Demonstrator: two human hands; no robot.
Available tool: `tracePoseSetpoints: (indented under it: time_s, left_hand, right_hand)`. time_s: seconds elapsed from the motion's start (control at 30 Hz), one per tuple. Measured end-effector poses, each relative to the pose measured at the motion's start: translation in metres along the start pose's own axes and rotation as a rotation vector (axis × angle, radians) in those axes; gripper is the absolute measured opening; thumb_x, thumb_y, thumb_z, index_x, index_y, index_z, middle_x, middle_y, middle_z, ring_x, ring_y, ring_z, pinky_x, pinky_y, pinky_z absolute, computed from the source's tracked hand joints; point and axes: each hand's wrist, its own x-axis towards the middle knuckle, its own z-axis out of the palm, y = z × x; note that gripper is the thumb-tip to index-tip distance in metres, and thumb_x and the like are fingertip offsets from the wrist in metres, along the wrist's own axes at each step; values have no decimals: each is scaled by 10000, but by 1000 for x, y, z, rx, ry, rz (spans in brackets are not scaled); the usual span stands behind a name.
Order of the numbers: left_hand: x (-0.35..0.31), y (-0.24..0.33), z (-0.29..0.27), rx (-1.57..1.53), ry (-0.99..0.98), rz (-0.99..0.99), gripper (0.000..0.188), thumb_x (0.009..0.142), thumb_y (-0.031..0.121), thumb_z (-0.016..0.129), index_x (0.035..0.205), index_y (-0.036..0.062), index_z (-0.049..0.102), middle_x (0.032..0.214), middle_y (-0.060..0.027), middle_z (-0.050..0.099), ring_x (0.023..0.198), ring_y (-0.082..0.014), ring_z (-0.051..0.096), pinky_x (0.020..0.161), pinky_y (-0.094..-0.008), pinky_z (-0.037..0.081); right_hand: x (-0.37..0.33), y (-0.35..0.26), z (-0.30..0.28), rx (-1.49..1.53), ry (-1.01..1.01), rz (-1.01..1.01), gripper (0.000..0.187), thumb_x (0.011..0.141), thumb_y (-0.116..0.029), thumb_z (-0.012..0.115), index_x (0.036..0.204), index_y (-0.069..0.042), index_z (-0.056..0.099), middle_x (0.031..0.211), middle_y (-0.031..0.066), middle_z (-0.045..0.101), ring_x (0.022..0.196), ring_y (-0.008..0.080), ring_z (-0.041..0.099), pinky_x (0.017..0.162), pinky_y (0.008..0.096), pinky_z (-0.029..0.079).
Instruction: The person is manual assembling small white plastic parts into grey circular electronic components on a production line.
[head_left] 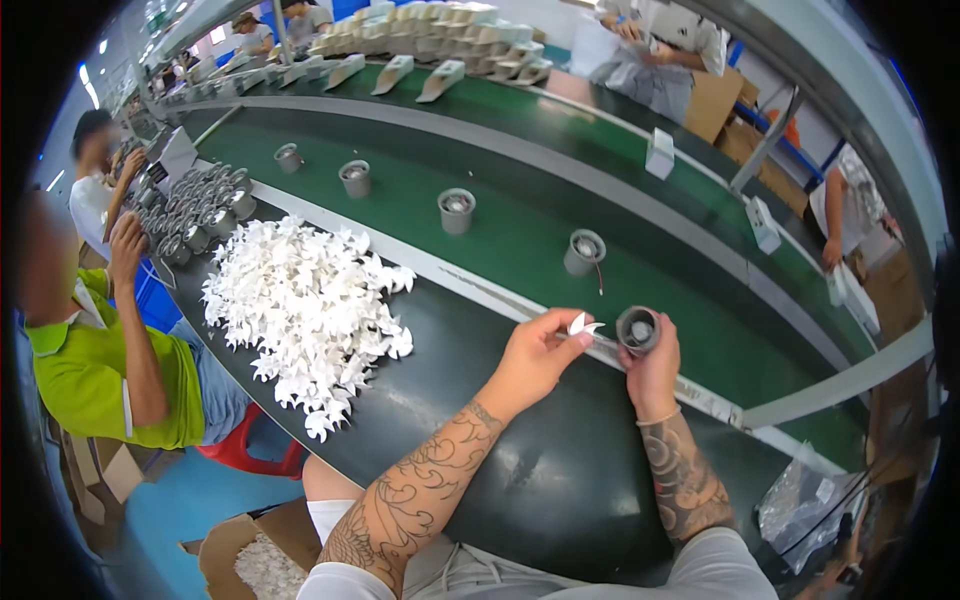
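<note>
Between the thumb and fingers of my left hand (pixel 540 358) is a small white fan blade (pixel 583 326) with pointed vanes. My right hand (pixel 655 372) is wrapped round a grey round housing (pixel 637 331), its open end facing up and a round part visible inside. The blade and the housing are close together but apart, above the pale rail at the conveyor's near edge. A big heap of white fan blades (pixel 300 300) lies on the dark table left of my left hand.
Several more grey housings (pixel 456 212) stand spaced out on the green conveyor belt (pixel 520 190), one trailing a wire. Grey housings (pixel 195 215) crowd the table's far left, beside a person in a green shirt (pixel 110 370). A metal post (pixel 840 378) slants at the right, near a clear plastic bag (pixel 805 500).
</note>
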Motion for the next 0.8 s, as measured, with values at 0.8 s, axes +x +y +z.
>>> tracePoseSetpoints:
  time_s: [0.8]
  left_hand:
    - [-3,2,1,479,-136,85,148,832,-19,731,979,-6,731,1219,-85,587,935,-162,613,844,-299,507]
  right_hand:
    - [-12,-9,11,-510,-360,-108,477,1012,-310,359,988,48,674,874,100,673,790,144,613,725,267,478]
